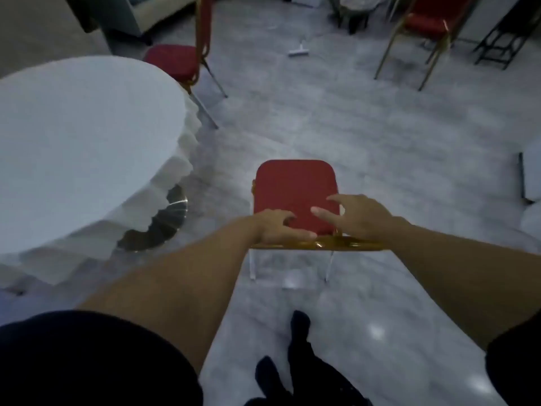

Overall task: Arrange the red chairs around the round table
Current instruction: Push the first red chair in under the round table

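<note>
A red chair (294, 187) with a gold frame stands on the floor right in front of me, its seat facing away. My left hand (278, 227) grips the left part of its gold backrest top. My right hand (355, 215) hovers over the right part of the backrest with fingers spread, not clearly touching. The round table (73, 142) under a white cloth fills the left side. A second red chair (175, 61) stands at the table's far edge. A third red chair (424, 23) is at the back right, away from the table.
A white floor tool (298, 49) lies on the grey floor at the back. Black metal frames (497, 42) stand at the far right, and another white-draped object (531, 177) sits at the right edge. My feet (295, 361) are below the chair.
</note>
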